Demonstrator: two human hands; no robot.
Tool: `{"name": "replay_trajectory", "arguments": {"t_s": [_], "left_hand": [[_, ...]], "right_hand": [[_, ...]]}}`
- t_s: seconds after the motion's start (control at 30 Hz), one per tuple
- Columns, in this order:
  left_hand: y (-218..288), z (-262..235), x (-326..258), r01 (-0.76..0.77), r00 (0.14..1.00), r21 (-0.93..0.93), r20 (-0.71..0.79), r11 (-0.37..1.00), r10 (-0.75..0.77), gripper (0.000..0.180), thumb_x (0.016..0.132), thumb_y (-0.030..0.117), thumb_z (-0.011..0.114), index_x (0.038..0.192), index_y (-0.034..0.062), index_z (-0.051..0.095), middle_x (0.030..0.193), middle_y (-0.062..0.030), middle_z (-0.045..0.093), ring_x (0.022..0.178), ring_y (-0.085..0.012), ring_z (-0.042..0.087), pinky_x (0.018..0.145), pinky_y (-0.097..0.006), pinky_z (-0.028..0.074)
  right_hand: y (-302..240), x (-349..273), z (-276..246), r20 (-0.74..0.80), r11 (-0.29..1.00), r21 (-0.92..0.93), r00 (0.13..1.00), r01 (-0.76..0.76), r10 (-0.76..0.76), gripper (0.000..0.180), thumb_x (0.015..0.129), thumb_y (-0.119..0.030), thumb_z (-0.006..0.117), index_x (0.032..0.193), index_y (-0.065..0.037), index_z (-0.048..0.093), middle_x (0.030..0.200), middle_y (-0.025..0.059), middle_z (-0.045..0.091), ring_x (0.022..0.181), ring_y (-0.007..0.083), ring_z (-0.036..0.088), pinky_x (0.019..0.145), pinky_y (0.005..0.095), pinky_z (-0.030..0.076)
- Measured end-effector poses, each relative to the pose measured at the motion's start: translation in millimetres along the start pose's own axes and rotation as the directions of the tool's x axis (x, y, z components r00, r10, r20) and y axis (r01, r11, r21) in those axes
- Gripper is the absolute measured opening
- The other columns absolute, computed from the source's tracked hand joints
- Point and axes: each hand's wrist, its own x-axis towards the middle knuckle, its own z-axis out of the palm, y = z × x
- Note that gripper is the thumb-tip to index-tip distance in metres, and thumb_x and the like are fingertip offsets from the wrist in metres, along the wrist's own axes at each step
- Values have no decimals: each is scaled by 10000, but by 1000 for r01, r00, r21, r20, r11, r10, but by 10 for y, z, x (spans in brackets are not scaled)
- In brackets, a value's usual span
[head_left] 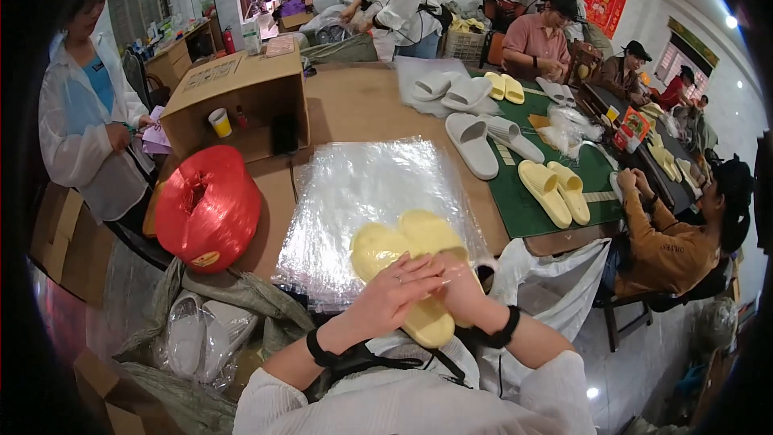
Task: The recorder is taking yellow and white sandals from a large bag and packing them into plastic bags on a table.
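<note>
A pair of pale yellow slippers [427,324] lies side by side in front of me, their far ends over a stack of clear plastic bags [366,173] and their near ends toward my lap. My left hand [405,288] reaches across them with its fingers stretched out, a ring on one finger. Its fingertips meet my right hand [460,283], which is bent around the slippers at their middle. Part of the right hand's fingers is hidden by the left. Some shiny clear film shows by the right hand.
Left of the bags are a red roll of plastic twine [208,208] and an open cardboard box [233,93]. A woven sack [270,306] holds bagged grey slippers [205,338]. More slippers [555,191] lie on a green mat [507,213]. Several people work around the table.
</note>
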Motion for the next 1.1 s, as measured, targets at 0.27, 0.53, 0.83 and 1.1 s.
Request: {"name": "replay_trajectory", "arguments": {"t_s": [0.27, 0.53, 0.83, 1.1], "left_hand": [[38, -163, -14, -28, 991, -261, 118, 965, 61, 385, 925, -53, 533, 1270, 74, 649, 1409, -86, 587, 1367, -317, 484, 1187, -477, 297], [-40, -542, -322, 34, 999, -7, 27, 999, -33, 356, 871, -52, 610, 1197, 65, 693, 1387, -86, 605, 1311, -329, 540, 1119, -456, 396], [-253, -684, -866, 418, 879, 155, -319, 895, -356, 613, 751, 222, 818, 1305, 64, 608, 1495, -168, 480, 1428, -367, 384, 1146, -448, 339], [-617, -491, -382, 357, 931, 64, 49, 932, -361, 487, 996, 281, 434, 1440, 99, 521, 1570, -172, 388, 1513, -378, 205, 1215, -478, 176]], "right_hand": [[239, 1078, 537, -203, 985, -175, 979, -8, -28, 153, 900, -126, 631, 998, -13, 596, 924, 188, 579, 901, 332, 597, 715, 408, 487], [140, 1250, 644, -322, 982, 5, 929, -191, 183, 541, 885, -189, 695, 1320, 27, 459, 1174, 282, 506, 1054, 449, 542, 933, 484, 464], [-226, -746, -312, -122, 974, 106, 970, -198, 210, 209, 783, -168, 821, 935, -53, 735, 740, 78, 666, 565, 208, 621, 545, 314, 497], [-208, -504, -566, -431, 977, -170, 901, -128, 43, 354, 701, -87, 828, 1027, -85, 691, 1040, 80, 640, 910, 287, 628, 725, 359, 530]]}}
